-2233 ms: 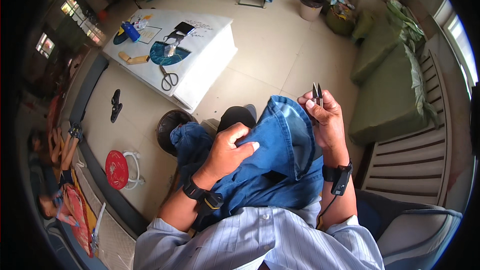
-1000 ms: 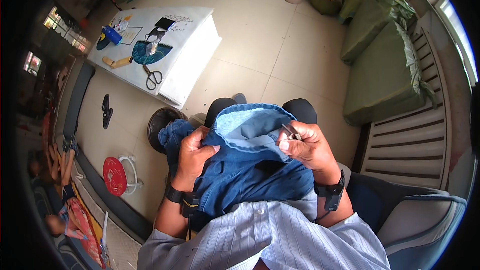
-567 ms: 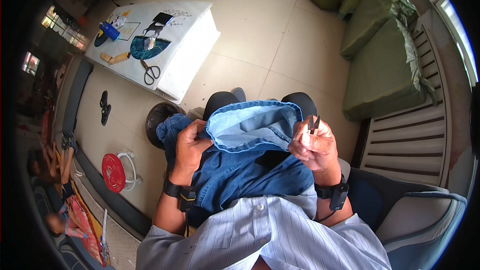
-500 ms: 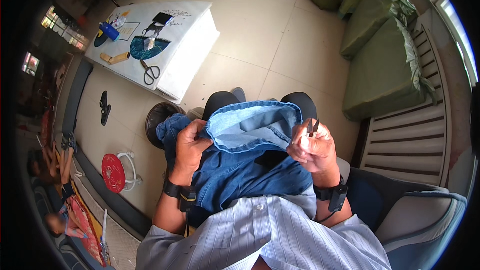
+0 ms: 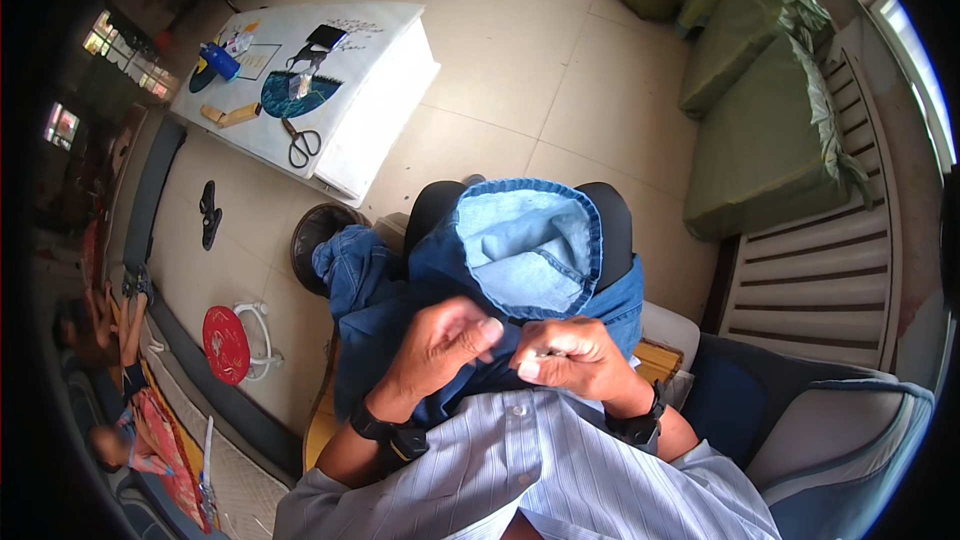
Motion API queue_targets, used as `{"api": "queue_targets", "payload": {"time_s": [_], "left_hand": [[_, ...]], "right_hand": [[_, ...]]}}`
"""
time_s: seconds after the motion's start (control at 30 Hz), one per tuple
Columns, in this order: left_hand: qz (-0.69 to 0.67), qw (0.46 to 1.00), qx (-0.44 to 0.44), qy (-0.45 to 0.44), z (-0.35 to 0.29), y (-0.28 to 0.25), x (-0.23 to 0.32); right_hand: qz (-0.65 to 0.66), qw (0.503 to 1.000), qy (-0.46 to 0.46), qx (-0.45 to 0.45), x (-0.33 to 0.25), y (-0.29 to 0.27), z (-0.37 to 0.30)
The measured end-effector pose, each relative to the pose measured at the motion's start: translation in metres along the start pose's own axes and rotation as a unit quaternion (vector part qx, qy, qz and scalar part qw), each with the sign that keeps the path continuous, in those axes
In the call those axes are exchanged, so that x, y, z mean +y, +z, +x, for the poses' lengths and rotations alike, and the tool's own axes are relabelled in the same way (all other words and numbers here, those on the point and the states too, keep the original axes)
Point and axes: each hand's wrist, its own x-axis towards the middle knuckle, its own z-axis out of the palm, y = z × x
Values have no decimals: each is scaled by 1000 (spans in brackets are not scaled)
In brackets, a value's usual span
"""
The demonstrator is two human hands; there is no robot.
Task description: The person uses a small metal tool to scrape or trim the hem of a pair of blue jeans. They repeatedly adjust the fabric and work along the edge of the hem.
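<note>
A pair of blue jeans [image 5: 400, 285] lies across my lap, one wide leg opening with its pale inside turned up and resting over my knees. My left hand [image 5: 445, 348], a little blurred, is closed just below that opening; whatever it may pinch cannot be made out. Beside it, my right hand [image 5: 575, 355] is closed around small thread snips, of which only a bit of metal shows between thumb and fingers. The two hands are close together but apart, in front of my shirt, and neither grips the hem.
Ahead on the left stands a white-covered table [image 5: 385, 90] with black-handled scissors [image 5: 302, 145] and a blue bottle [image 5: 220, 62]. A dark-lined bin [image 5: 315, 240] and red-topped stool [image 5: 227, 345] are at my left. Green covered bundles [image 5: 765, 160] sit on a slatted bench [image 5: 815, 305] at right. Another person [image 5: 135, 445] is far left.
My left hand has let go of the hem, and both hands have drawn back toward my chest. The leg opening now rests on my knees. The snips' blades have turned out of sight.
</note>
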Motion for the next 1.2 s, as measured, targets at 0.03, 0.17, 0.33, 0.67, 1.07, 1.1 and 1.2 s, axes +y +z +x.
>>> {"api": "queue_targets", "payload": {"time_s": [0.03, 0.17, 0.33, 0.67, 1.07, 1.1, 1.2], "left_hand": [[-27, 999, -36, -6, 3, 3, -2], [-61, 995, -52, -60, 24, 4, -20], [-234, 970, 27, -63, 26, 12, -14], [-301, 954, 4, 13, 25, 7, -13], [-294, 956, 16, -8, 30, 6, -17], [-294, 956, 12, -5, 31, 5, -19], [-299, 954, 4, 0, 30, 3, -19]], "right_hand": [[-3, 1000, 2, -10, 0, 4, 1], [-40, 998, -29, -38, 15, 12, 0], [-87, 994, -36, -50, 22, 15, -7], [-87, 995, -36, -42, 22, 11, -12], [-154, 985, -44, -57, 30, 9, -12], [-166, 983, -42, -58, 31, 9, -12], [-173, 982, -35, -64, 34, 9, -12]]}}
